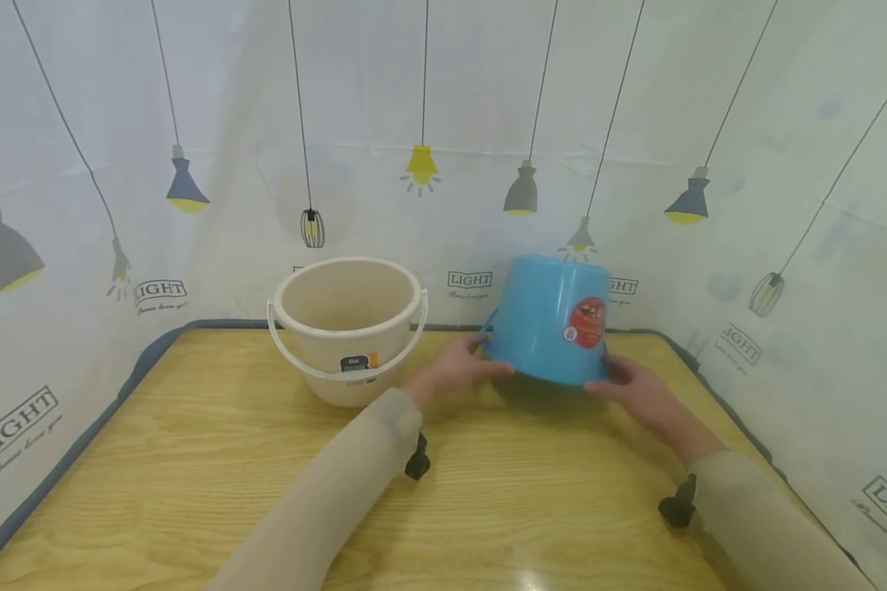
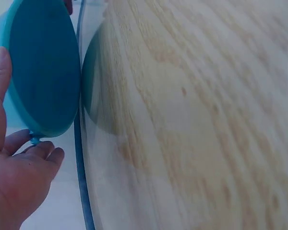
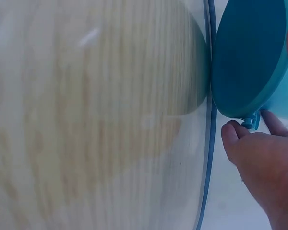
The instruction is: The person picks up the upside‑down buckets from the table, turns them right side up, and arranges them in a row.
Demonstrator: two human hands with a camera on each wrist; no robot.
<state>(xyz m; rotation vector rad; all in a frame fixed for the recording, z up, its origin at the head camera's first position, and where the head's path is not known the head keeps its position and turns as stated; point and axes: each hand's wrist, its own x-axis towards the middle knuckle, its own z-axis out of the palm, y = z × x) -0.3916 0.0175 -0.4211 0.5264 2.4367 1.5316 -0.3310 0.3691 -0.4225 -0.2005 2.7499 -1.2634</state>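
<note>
Both hands hold a blue bucket upside down and tilted, its rim low over the table and a red round sticker on its side. My left hand grips the rim at the left, fingers around the handle joint in the left wrist view. At the right side of the rim my right hand grips likewise, beside the other handle joint. Both wrist views look into the dark blue inside. Left of it stands an upright cream bucket, its white handle hanging across the front.
A glossy wood-grain table lies under the hands, with a dark blue edge around it. Behind and at the sides hangs a pale sheet printed with lamps and LIGHT lettering. Black wrist mounts sit on both sleeves.
</note>
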